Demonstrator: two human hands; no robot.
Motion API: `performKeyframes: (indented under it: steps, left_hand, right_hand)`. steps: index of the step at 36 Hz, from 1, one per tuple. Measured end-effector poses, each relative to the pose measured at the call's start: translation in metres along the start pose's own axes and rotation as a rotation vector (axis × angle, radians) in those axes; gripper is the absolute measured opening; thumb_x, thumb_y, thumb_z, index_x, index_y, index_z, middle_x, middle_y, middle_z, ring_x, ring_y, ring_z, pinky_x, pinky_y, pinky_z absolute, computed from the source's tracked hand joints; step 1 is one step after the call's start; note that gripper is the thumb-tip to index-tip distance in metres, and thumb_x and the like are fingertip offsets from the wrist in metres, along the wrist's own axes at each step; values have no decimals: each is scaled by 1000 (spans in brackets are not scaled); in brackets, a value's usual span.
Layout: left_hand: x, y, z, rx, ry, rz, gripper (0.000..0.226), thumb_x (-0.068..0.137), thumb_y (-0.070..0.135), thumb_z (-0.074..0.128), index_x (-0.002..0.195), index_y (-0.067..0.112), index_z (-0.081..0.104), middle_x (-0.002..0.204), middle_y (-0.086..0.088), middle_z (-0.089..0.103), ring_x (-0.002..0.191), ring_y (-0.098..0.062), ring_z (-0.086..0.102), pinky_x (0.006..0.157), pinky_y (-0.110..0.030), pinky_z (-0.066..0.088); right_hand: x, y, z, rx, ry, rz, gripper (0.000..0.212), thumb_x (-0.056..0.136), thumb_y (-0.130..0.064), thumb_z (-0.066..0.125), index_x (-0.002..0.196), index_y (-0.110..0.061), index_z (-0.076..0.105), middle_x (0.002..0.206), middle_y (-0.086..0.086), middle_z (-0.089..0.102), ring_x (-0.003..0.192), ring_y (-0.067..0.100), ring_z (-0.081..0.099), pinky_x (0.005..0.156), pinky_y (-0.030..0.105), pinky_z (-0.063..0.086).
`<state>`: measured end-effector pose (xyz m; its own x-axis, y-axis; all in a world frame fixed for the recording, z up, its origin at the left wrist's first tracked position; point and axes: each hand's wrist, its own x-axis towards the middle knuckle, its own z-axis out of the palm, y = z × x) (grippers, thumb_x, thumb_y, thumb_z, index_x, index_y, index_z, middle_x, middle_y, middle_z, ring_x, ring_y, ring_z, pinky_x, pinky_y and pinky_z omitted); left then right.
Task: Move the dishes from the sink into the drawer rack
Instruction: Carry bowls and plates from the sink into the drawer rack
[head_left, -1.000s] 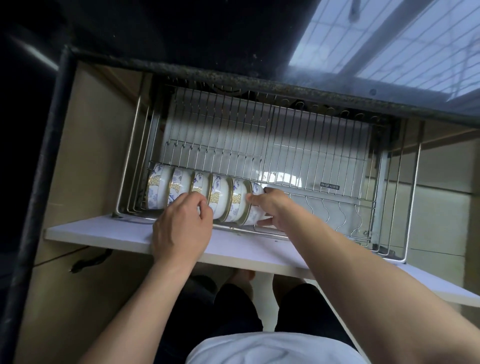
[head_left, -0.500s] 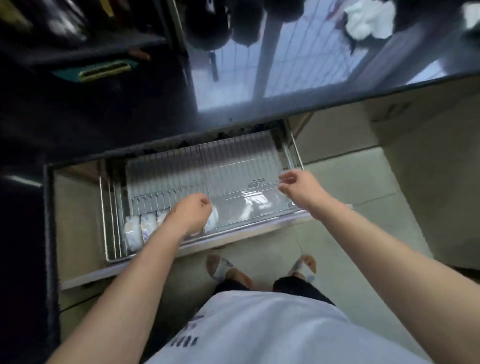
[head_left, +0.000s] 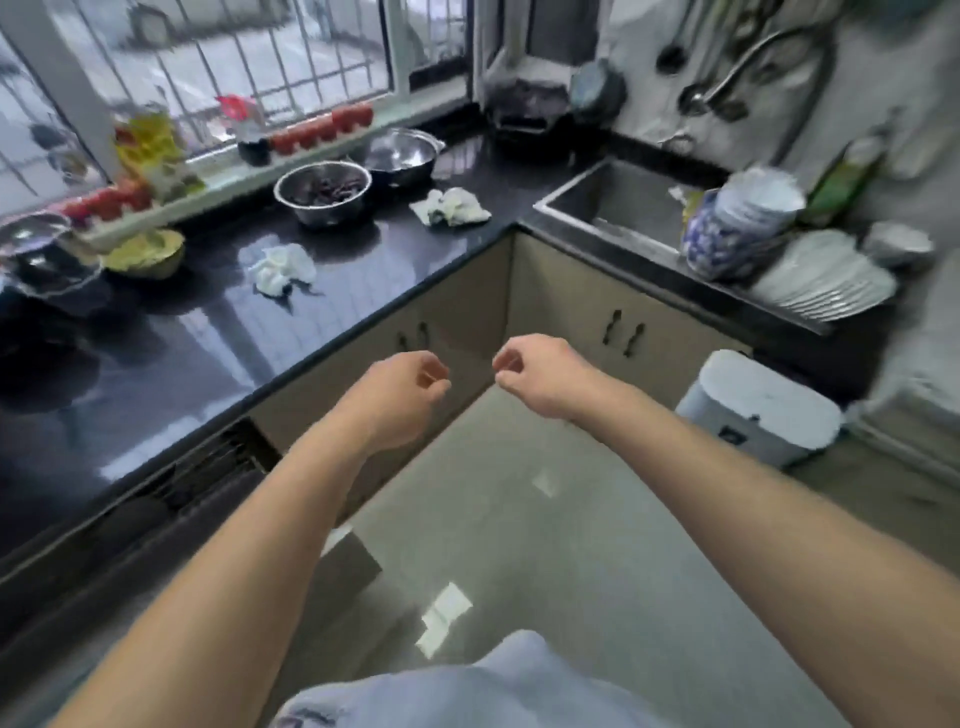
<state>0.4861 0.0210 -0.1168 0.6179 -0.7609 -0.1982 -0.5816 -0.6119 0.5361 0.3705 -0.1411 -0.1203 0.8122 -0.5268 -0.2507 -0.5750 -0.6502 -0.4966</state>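
Left hand (head_left: 402, 387): empty, fingers loosely curled, held in the air in front of the body, above the floor (head_left: 545, 519).
Right hand (head_left: 535, 371): also empty and loosely curled, just beside the left one — they do not touch.
Drawer rack (head_left: 208, 467): at the lower left, under the front edge of the dark counter (head_left: 260, 338); only a dark gap with some wires shows, and its content cannot be seen from here.
Sink (head_left: 613, 208): set in the counter past the inner corner, on the right run; the basin looks mostly bare, but blur hides the details.
Dishes left: a stack of blue-patterned bowls (head_left: 737, 223) stands at the right edge of the sink, and a row of white plates (head_left: 826, 283) leans just beside it, near the front edge of the counter.
Other things: two metal bowls (head_left: 324, 189) and crumpled cloths (head_left: 283, 267) on the left run of the counter, well apart from the sink.
Progress: in my judgement the task is not finished — the bowls and plates by the sink remain to be carried.
Next step: probably to reach toward the sink side for a new load.
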Motion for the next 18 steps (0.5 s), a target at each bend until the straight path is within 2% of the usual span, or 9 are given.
performKeyframes:
  steps: [3, 5, 8, 13, 18]
  left_hand:
    - [30, 91, 26, 39, -48, 101, 24, 100, 30, 58, 118, 20, 70, 119, -2, 72, 110, -25, 65, 94, -33, 50]
    - [43, 128, 36, 42, -63, 140, 22, 99, 31, 58, 115, 22, 71, 117, -2, 72, 108, -24, 66, 91, -31, 50]
    - [72, 202, 65, 37, -89, 219, 22, 99, 31, 58, 115, 23, 71, 108, 3, 70, 101, -20, 63, 85, -27, 45]
    - [106, 273, 117, 37, -197, 331, 16, 99, 30, 60, 110, 27, 72, 95, 8, 65, 92, -17, 61, 81, -24, 41]
    - [156, 320, 157, 50, -289, 391, 18, 99, 27, 59, 109, 22, 73, 97, 4, 66, 92, -19, 62, 81, -25, 42]
  right_hand:
    - [-20, 80, -69, 44, 107, 124, 18, 95, -29, 61, 109, -27, 72, 117, 0, 73, 110, 23, 65, 97, 36, 53]
    - [-30, 114, -101, 64, 161, 170, 15, 94, -29, 61, 106, -30, 71, 117, -1, 73, 110, 22, 65, 97, 35, 52]
    - [-47, 181, -152, 115, 279, 256, 20, 93, -27, 61, 110, -27, 73, 117, -2, 73, 110, 21, 65, 96, 33, 52]
    - [-70, 260, -178, 200, 334, 384, 20, 96, -24, 59, 110, -22, 74, 118, -1, 72, 110, 22, 64, 94, 35, 51]
    - [-61, 328, -194, 211, 325, 484, 15, 96, -25, 59, 103, -26, 73, 112, -5, 73, 101, 20, 66, 92, 37, 54]
